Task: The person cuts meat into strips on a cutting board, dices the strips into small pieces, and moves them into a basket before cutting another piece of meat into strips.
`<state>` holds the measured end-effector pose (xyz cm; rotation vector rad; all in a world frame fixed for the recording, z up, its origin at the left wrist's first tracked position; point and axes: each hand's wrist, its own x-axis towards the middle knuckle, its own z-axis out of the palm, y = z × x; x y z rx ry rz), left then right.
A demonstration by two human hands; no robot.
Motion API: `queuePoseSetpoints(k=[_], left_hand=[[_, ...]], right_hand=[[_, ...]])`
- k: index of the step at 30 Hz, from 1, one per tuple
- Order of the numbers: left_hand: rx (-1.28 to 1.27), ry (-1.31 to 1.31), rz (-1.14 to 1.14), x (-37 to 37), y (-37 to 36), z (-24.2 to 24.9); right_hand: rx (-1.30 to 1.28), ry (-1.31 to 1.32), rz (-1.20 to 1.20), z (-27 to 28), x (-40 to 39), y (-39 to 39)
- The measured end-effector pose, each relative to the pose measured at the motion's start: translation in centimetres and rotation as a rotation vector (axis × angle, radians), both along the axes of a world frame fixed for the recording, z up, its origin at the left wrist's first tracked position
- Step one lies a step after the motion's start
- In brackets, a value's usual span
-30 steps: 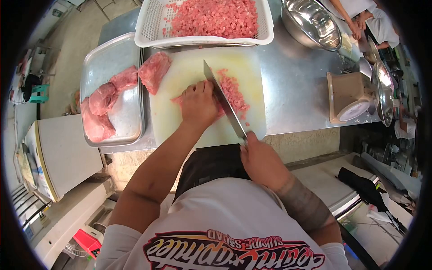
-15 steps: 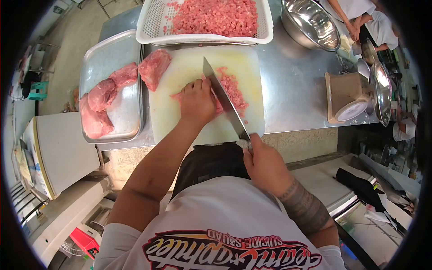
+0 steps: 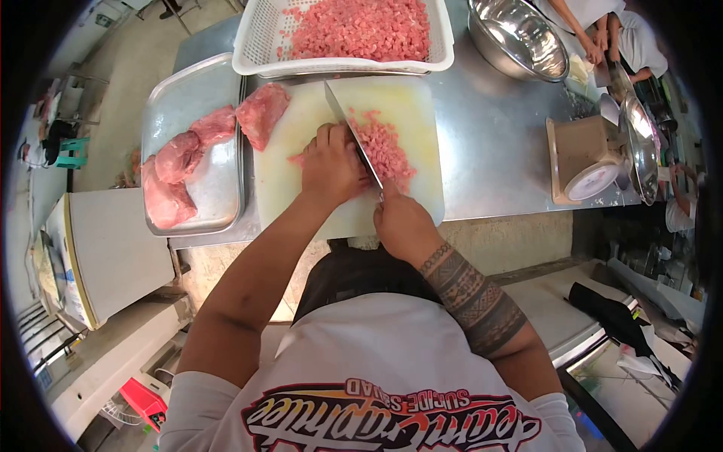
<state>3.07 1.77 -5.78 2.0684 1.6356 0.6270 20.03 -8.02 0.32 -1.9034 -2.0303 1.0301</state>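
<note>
My right hand (image 3: 407, 224) is closed round the handle of a long knife (image 3: 352, 134), whose blade points up and left across the white cutting board (image 3: 282, 200). Pressed on a piece of raw meat (image 3: 296, 160), my left hand (image 3: 331, 166) has its fingers curled beside the blade; most of that piece is hidden under the hand. Small diced meat (image 3: 385, 151) lies on the board just right of the knife. A larger meat chunk (image 3: 262, 114) rests at the board's upper left edge.
Left of the board, a metal tray (image 3: 218, 192) holds several meat pieces (image 3: 179, 157). Behind it stands a white basket (image 3: 252, 45) of diced meat. A steel bowl (image 3: 520, 38) and a scale (image 3: 584, 154) are at the right. Other people's hands (image 3: 595, 47) show at upper right.
My right hand has moved forward and left, carrying the knife's handle closer to my left hand. The blade now sits further left, right along my left fingers.
</note>
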Motion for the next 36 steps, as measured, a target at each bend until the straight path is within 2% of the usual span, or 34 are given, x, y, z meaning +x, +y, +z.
queuePoseSetpoints(k=[3,6,12,14,18,21,24,26,30,33,36], left_hand=[[0.1,0.157,-0.136,-2.2,-1.3,-0.5],[0.019,0.406,-0.179,-2.4,-2.9,2.7],[-0.128,0.357,-0.184,-2.8,-1.3,2.3],[-0.084,0.353,-0.154,-2.7,-1.4,1.7],[-0.023,0.332,-0.002,-2.1,-1.3,0.8],[-0.122,0.38,0.143,-2.0,0.9,1.7],[-0.112,0.438,0.119,-1.9,0.1,1.9],[-0.104,0.428,0.126,-1.2,-0.8,1.8],[-0.103,0.401,0.113,-1.0,-1.2,2.3],[0.277,0.423,0.176,-1.1,-1.3,-0.3],[0.148,0.029,0.229,-0.7,0.2,-1.9]], right_hand=[[-0.064,-0.032,-0.022,0.9,2.0,-1.8],[-0.071,-0.061,-0.058,0.1,4.0,-2.7],[0.046,-0.219,0.045,1.1,5.1,-2.4],[0.069,-0.245,0.09,0.7,5.3,-2.6],[0.042,-0.175,0.099,0.8,5.7,-2.4],[-0.004,-0.074,0.057,1.0,6.7,-1.7],[-0.03,-0.008,0.075,1.2,7.1,-1.2],[-0.026,0.05,0.079,1.6,6.9,-1.3],[-0.053,0.006,0.145,-0.1,7.0,-1.1],[-0.033,0.042,0.151,-0.5,7.6,-0.4],[-0.029,0.085,0.134,0.7,7.9,-0.1]])
